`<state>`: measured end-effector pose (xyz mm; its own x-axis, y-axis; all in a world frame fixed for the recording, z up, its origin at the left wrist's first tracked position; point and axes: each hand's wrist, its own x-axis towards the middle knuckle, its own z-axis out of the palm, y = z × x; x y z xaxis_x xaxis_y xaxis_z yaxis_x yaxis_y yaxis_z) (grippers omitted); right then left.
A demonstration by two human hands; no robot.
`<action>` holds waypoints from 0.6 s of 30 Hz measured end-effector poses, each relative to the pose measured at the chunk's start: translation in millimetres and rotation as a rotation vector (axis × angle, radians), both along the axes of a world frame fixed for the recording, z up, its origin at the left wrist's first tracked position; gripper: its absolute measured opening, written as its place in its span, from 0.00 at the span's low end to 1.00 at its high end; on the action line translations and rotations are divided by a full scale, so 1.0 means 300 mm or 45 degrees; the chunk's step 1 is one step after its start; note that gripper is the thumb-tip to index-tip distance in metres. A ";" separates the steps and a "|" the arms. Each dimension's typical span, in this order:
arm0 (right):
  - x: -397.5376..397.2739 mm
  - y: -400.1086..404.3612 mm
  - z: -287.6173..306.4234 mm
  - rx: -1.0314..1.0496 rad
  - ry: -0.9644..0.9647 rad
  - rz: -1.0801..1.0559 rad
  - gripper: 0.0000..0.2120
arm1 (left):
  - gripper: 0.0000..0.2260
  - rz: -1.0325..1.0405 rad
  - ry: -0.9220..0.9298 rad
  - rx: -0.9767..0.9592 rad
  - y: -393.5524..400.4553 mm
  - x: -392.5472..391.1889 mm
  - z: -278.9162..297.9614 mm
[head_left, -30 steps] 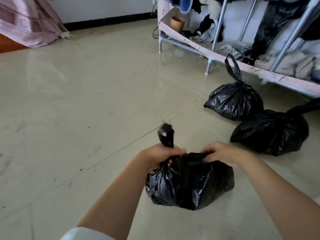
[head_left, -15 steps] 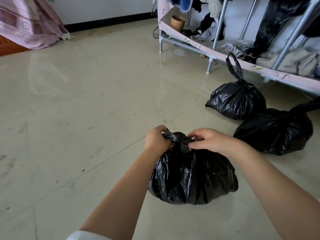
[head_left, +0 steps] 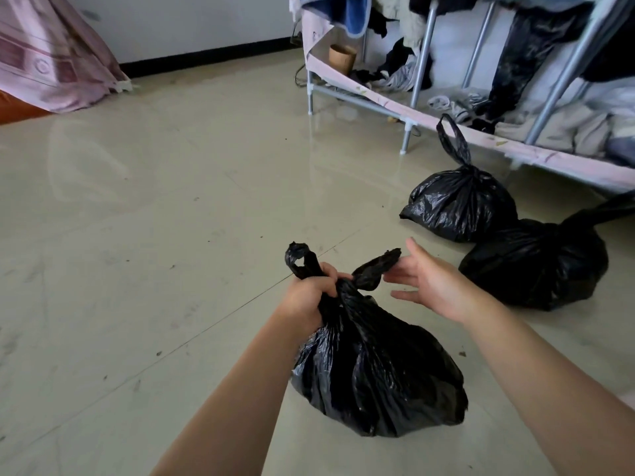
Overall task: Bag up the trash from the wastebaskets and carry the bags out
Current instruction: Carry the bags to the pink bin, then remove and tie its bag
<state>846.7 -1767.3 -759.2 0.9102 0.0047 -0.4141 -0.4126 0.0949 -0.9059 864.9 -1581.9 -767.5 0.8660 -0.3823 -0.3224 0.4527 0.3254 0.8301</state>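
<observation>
A full black trash bag sits on the tiled floor in front of me, its neck gathered into two twisted ends. My left hand is closed around the neck just below the left end. My right hand is open beside the right end, fingers spread, fingertips near it but not gripping. Two more tied black bags lie to the right: one with an upright loop handle, the other closer to me and touching it.
A metal-framed cloth wardrobe full of clothes stands at the back right, just behind the tied bags. A pink draped cloth hangs at the far left by the wall. Glossy floor stretches to the left.
Both hands were pinching the bag's top together. Now the right hand has let go and opened, and the left hand holds the neck with both twisted ends sticking up.
</observation>
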 end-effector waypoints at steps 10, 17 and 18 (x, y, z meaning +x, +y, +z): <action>0.039 0.033 0.096 0.972 -0.181 -0.731 0.17 | 0.32 0.155 0.084 -0.628 -0.034 -0.022 0.016; -0.027 -0.096 -0.023 -0.542 -0.352 -0.253 0.19 | 0.32 0.223 0.088 -0.069 0.077 -0.027 -0.062; -0.052 -0.127 -0.057 -0.815 -0.358 -0.231 0.18 | 0.30 0.182 -0.025 0.352 0.093 -0.035 -0.087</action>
